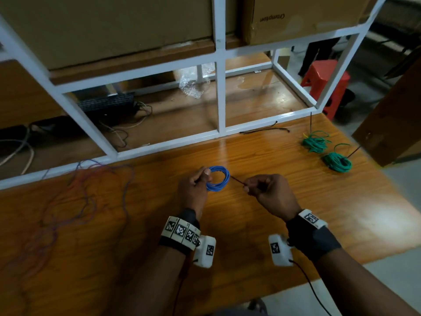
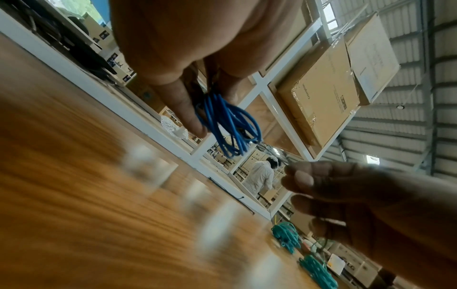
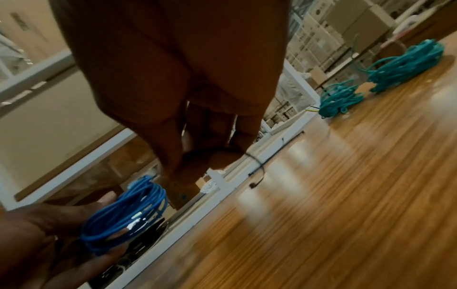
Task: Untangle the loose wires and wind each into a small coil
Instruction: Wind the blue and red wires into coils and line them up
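Observation:
A blue wire coil (image 1: 224, 175) wound into a small ring is held above the wooden table (image 1: 273, 160). My left hand (image 1: 206, 177) pinches its left side between thumb and fingers; in the left wrist view the blue wire coil (image 2: 230, 125) hangs from the fingers (image 2: 188, 113). My right hand (image 1: 247, 187) pinches a thin black tie (image 1: 237, 180) that runs to the coil's right edge. From the right wrist, the black tie (image 3: 258, 166) curls out of the fingertips (image 3: 242, 142), with the coil (image 3: 128, 213) lower left. A loose tangle of red and blue wires (image 1: 86, 192) sprawls at the left.
Two green wire coils (image 1: 315, 142) (image 1: 337, 161) lie at the table's far right. More black ties (image 1: 264, 130) lie by the white rack frame (image 1: 221, 99) along the back edge. Cardboard boxes sit on the rack, and a red stool (image 1: 325, 80) stands beyond it.

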